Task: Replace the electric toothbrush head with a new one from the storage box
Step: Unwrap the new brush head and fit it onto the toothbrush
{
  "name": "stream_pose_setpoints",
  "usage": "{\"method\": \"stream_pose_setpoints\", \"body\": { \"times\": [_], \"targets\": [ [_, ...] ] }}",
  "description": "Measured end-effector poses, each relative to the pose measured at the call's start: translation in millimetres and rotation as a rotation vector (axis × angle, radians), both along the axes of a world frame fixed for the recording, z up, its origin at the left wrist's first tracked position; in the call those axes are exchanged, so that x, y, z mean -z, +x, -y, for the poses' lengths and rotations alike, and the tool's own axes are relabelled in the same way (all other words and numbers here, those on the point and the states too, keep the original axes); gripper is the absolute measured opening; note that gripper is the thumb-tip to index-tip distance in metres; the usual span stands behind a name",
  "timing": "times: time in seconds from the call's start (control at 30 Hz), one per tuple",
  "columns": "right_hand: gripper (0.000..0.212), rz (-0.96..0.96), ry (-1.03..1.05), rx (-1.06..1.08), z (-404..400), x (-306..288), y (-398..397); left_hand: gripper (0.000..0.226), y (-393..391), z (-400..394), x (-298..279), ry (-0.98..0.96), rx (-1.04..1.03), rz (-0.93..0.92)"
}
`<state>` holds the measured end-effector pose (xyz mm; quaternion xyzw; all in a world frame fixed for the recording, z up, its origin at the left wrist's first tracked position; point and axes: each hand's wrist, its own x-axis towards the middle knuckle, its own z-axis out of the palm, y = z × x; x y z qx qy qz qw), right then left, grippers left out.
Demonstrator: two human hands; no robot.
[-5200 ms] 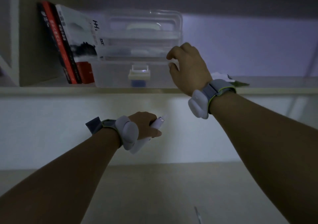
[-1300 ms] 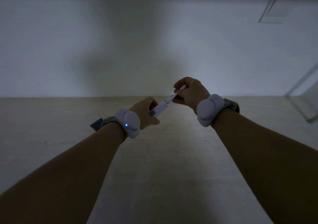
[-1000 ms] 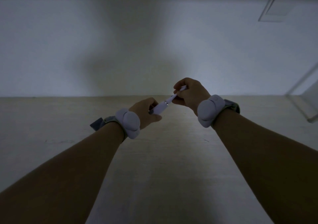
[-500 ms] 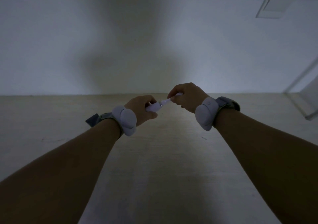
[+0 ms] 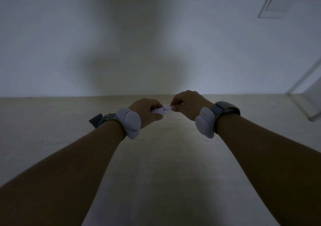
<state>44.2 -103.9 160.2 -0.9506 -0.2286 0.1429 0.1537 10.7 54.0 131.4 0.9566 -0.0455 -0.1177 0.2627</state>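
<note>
Both hands meet above the pale wooden tabletop (image 5: 165,165) in dim light. My left hand (image 5: 147,112) is closed round the white electric toothbrush handle (image 5: 159,110), of which only a short stretch with a metal collar shows between the fists. My right hand (image 5: 187,105) pinches the white brush head (image 5: 171,106) at the handle's upper end; most of the head is hidden in the fingers. The toothbrush lies nearly level, pointing right. The storage box is out of view.
A white wall (image 5: 156,43) rises behind the table's far edge. A clear plastic container (image 5: 311,93) stands at the right edge of the table. Both wrists carry white sensor bands.
The view dropped from the shelf with the storage box to the table. Over the last second both hands sank lower and the toothbrush tipped from pointing up-right to nearly level.
</note>
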Motion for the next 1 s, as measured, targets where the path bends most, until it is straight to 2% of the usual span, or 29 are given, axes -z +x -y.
{"method": "stream_pose_setpoints", "body": {
  "times": [0.13,0.33,0.67,0.83,1.0],
  "targets": [
    [0.03,-0.021,-0.018,-0.016,-2.1,-2.3,-0.9,0.034,0.1,-0.4,-1.8,0.008,-0.028,0.031],
    [0.027,0.074,-0.057,-0.069,-5.7,-3.7,0.2,0.038,5.2,-0.3,-0.6,0.026,-0.022,0.044],
    [0.024,0.018,-0.071,-0.056,-1.9,-2.3,9.5,0.038,14.7,-6.1,1.2,0.063,0.036,-0.015],
    [0.025,-0.022,-0.079,-0.067,-0.2,-2.9,14.3,0.035,15.4,-5.9,-0.3,0.012,0.028,-0.015],
    [0.027,-0.071,-0.091,-0.075,2.7,-1.8,18.8,0.042,17.5,-4.2,-0.3,0.024,0.045,-0.045]
  ]
}}
